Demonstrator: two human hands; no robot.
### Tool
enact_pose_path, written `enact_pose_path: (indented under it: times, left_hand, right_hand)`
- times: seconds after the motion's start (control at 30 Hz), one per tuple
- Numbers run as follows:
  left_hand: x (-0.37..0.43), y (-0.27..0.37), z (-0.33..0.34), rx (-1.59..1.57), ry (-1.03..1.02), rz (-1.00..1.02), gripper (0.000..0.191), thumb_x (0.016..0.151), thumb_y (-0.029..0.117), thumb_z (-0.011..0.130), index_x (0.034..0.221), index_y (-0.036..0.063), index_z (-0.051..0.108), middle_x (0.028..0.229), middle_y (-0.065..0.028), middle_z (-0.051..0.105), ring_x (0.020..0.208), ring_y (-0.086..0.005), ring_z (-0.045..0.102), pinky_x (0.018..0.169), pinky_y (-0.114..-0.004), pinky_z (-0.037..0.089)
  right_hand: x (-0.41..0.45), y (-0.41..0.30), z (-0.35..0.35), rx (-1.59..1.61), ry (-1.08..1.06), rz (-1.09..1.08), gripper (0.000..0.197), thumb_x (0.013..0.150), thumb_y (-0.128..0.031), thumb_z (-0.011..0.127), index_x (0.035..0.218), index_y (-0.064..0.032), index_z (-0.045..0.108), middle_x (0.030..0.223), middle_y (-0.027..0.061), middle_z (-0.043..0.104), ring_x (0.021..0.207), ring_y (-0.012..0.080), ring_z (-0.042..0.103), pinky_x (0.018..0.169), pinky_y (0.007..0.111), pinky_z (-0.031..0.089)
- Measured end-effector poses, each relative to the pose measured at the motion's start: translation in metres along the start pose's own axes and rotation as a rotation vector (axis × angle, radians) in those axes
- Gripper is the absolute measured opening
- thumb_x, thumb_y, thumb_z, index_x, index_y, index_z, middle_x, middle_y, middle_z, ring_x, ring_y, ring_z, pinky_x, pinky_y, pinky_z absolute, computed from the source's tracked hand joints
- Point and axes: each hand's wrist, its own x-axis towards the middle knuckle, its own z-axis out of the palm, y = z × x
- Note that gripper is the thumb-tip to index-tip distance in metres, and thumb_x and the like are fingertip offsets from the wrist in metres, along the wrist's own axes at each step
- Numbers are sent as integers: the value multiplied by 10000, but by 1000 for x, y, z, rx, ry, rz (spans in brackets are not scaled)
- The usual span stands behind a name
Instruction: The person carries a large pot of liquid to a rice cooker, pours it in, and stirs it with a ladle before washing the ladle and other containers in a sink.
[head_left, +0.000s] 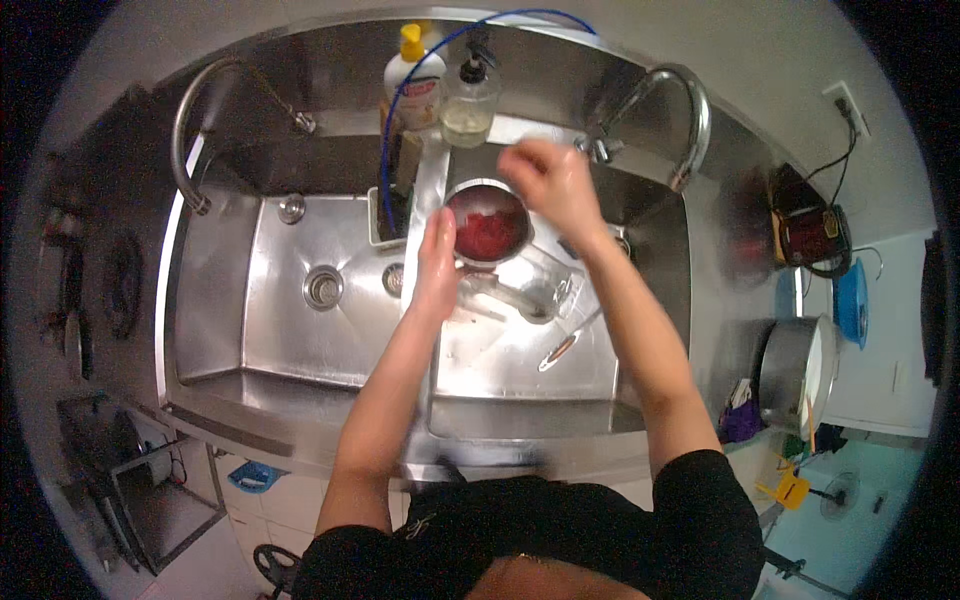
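Note:
My left hand (437, 259) grips the left side of a round bowl (489, 225) over the right sink basin. The bowl has a pale rim and a dark red inside; whether the brighter red patch in it is contents or reflection I cannot tell. My right hand (551, 176), blurred, hovers above and to the right of the bowl with its fingers curled. Whether those fingers hold anything is hidden. Beneath the bowl, a clear container (536, 281) lies in the right basin (487, 367). A metal utensil (559, 352) rests near it.
A left basin (292, 337) has a drain and a curved faucet (180, 142); another faucet (701, 120) rises at right. A yellow-topped pump bottle (416, 82) and a clear soap dispenser (469, 112) stand behind the divider. A blue tube (386, 150) hangs into a small caddy (390, 236).

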Motion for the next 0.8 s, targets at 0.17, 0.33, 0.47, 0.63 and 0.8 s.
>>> enact_pose_path:
  times: [0.17, 0.33, 0.47, 0.63, 0.8]
  left_hand:
    - [71, 58, 22, 5, 1, 163, 606, 872, 505, 399, 1260, 54, 282, 1192, -137, 416, 1006, -242, 534, 680, -386, 542]
    - [107, 82, 43, 7, 39, 188, 586, 868, 509, 401, 1231, 58, 312, 1105, -145, 491, 865, -224, 602, 534, -331, 554]
    - [119, 84, 35, 41, 116, 238, 580, 864, 512, 405, 1190, 37, 347, 1069, -143, 502, 856, -230, 604, 516, -334, 560]
    - [118, 83, 45, 61, 118, 166, 541, 879, 519, 358, 1160, 56, 362, 1086, -129, 522, 864, -221, 614, 542, -340, 556]
    - [118, 85, 33, 70, 128, 188, 530, 884, 510, 355, 1178, 69, 358, 1078, -119, 531, 862, -213, 615, 561, -348, 552]
  right_hand:
    - [135, 45, -10, 29, 120, 18, 181, 719, -186, 679, 832, -46, 659, 740, 51, 645, 614, 116, 548, 552, 263, 424]
    - [191, 57, -5, 47, -86, -139, 169, 739, -185, 685, 848, -58, 655, 642, -15, 585, 454, 69, 411, 394, 220, 298]
    - [189, 34, 11, 152, -270, 298, 105, 750, -160, 666, 720, -83, 602, 517, -40, 423, 400, 65, 314, 348, 247, 200]
    - [192, 66, 21, 51, -38, 229, 118, 715, -115, 650, 654, -53, 571, 515, -11, 451, 444, 91, 361, 400, 266, 276]
    - [184, 46, 36, -186, 61, 246, 141, 661, -158, 668, 702, -41, 601, 592, 58, 556, 573, 130, 509, 563, 305, 422]
